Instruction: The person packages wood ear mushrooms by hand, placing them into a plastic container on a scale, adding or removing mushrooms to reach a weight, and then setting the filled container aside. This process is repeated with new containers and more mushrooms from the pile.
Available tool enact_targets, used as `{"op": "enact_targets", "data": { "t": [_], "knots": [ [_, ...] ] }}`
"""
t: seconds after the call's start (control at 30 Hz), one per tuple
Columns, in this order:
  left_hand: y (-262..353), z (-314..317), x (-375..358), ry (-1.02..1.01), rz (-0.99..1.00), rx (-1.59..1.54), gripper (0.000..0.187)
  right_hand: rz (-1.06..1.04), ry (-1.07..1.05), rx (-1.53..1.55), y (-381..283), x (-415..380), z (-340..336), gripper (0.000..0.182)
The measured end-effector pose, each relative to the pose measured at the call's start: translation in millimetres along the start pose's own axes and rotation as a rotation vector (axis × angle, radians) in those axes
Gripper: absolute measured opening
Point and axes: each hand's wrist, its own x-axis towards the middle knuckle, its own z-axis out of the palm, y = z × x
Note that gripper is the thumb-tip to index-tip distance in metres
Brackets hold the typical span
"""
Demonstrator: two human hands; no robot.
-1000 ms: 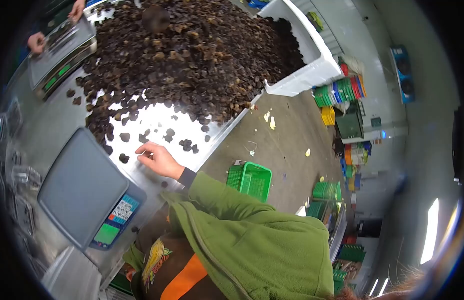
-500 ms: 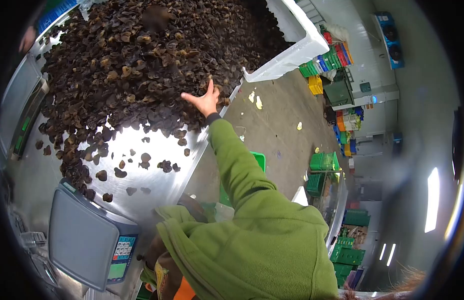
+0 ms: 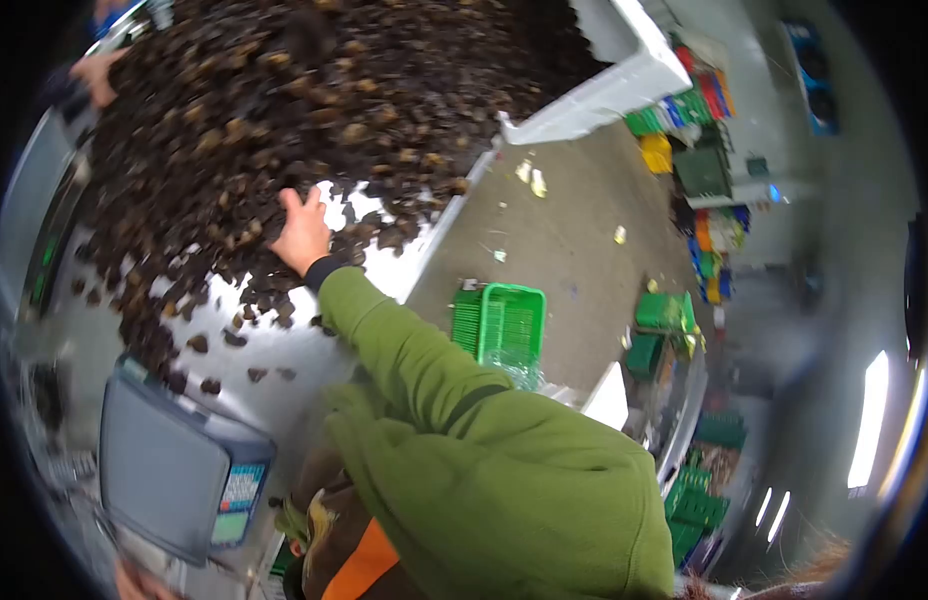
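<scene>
My right hand (image 3: 304, 238), in a green sleeve with a dark cuff, is at the lower edge of a big pile of dark brown, crinkled, mushroom-like pieces (image 3: 284, 110). Its fingers are apart and touch or hover over the pieces; motion blur hides which. The pile lies on a shiny metal table (image 3: 284, 360), with loose pieces scattered below it. My left hand cannot be made out.
A grey scale (image 3: 159, 470) stands at the lower left, another (image 3: 34, 200) at the left edge. Another person's hand (image 3: 99, 75) touches the pile's upper left; skin shows at bottom left. A white foam box (image 3: 604, 95) and green basket (image 3: 514, 320) are to the right.
My right hand has moved left and slightly down along the pile, where bare metal now shows beside it. The other person's hand has come further in. The whole view has shifted slightly.
</scene>
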Motion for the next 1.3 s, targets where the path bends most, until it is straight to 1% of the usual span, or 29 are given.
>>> {"op": "enact_targets", "data": {
  "t": [0.03,0.07,0.1,0.17,0.23,0.3,0.37,0.43,0.47,0.53,0.57,0.6,0.63,0.67,0.73,0.77,0.8,0.83,0.87,0.9,0.93,0.97,1.0,1.03,1.07,1.1,1.17,1.23,1.3],
  "knots": [
    [-11,19,-8,-0.135,-0.016,-0.074,0.032,-0.046,0.049,-0.075,4,1,23,0.067],
    [-16,32,-26,-0.123,-0.023,-0.136,0.03,-0.08,0.059,-0.018,10,4,39,0.065],
    [3,48,-18,-0.116,-0.027,-0.203,0.029,-0.106,0.066,0.035,9,0,45,0.063],
    [22,70,-28,-0.088,-0.027,-0.291,0.031,-0.219,0.048,0.153,-6,-13,30,0.057],
    [37,74,-34,-0.111,0.076,-0.272,0.033,-0.407,0.142,0.197,-8,-20,26,0.053],
    [39,91,-51,-0.152,0.049,-0.312,0.031,-0.363,0.06,0.089,-19,-38,10,0.052],
    [34,99,-64,-0.234,0.046,-0.283,0.028,-0.432,0.078,0.077,-21,-43,8,0.05],
    [22,100,-75,-0.366,0.012,-0.36,0.043,-0.478,0.016,0.157,-49,-58,-7,0.046],
    [24,91,-77,-0.361,-0.016,-0.354,0.043,-0.496,-0.007,0.157,-68,-75,-10,0.046],
    [27,78,-67,-0.142,-0.018,-0.393,0.082,-0.689,-0.089,0.263,-115,-106,-26,0.042],
    [23,80,-66,-0.132,-0.021,-0.394,0.082,-0.748,-0.127,0.333,-141,-129,-28,0.041],
    [20,84,-67,-0.047,-0.057,-0.418,0.102,-0.845,-0.202,0.336,-161,-150,-30,0.04],
    [17,87,-67,0.035,-0.096,-0.443,0.121,-0.865,-0.259,0.399,-174,-169,-21,0.042],
    [15,90,-66,0.015,-0.11,-0.434,0.135,-0.92,-0.347,0.424,-191,-191,-18,0.042],
    [16,98,-62,0.056,-0.119,-0.463,0.137,-0.994,-0.412,0.45,-206,-228,12,0.041],
    [16,103,-61,0.094,-0.123,-0.486,0.139,-1.065,-0.482,0.408,-213,-240,21,0.041],
    [16,109,-61,0.078,-0.148,-0.497,0.14,-1.079,-0.531,0.333,-214,-250,36,0.043],
    [16,115,-61,0.095,-0.17,-0.523,0.133,-1.092,-0.583,0.258,-215,-257,44,0.045],
    [15,120,-63,0.072,-0.205,-0.527,0.128,-1.101,-0.594,0.248,-212,-258,47,0.045],
    [14,123,-64,0.049,-0.241,-0.53,0.124,-1.158,-0.629,0.199,-208,-259,50,0.049],
    [13,123,-66,0.054,-0.259,-0.533,0.124,-1.213,-0.668,0.15,-207,-259,50,0.052],
    [14,123,-66,0.015,-0.239,-0.541,0.119,-1.221,-0.683,0.138,-210,-258,42,0.052],
    [15,124,-67,-0.024,-0.218,-0.55,0.113,-1.26,-0.758,0.096,-214,-251,32,0.054],
    [14,127,-68,-0.023,-0.234,-0.555,0.113,-1.293,-0.834,0.055,-220,-246,23,0.056],
    [14,130,-69,-0.009,-0.263,-0.555,0.109,-1.265,-0.905,0.141,-227,-242,17,0.051],
    [13,133,-68,0.004,-0.29,-0.554,0.104,-1.2,-0.921,0.231,-234,-240,11,0.039],
    [13,131,-66,0.012,-0.289,-0.54,0.103,-1.178,-0.894,0.244,-240,-224,13,0.03],
    [10,120,-67,-0.009,-0.246,-0.513,0.106,-1.009,-0.791,0.313,-235,-210,11,0.023],
    [4,106,-73,-0.025,-0.294,-0.471,0.108,-0.833,-0.755,0.338,-224,-189,4,0.022]
  ]
}}
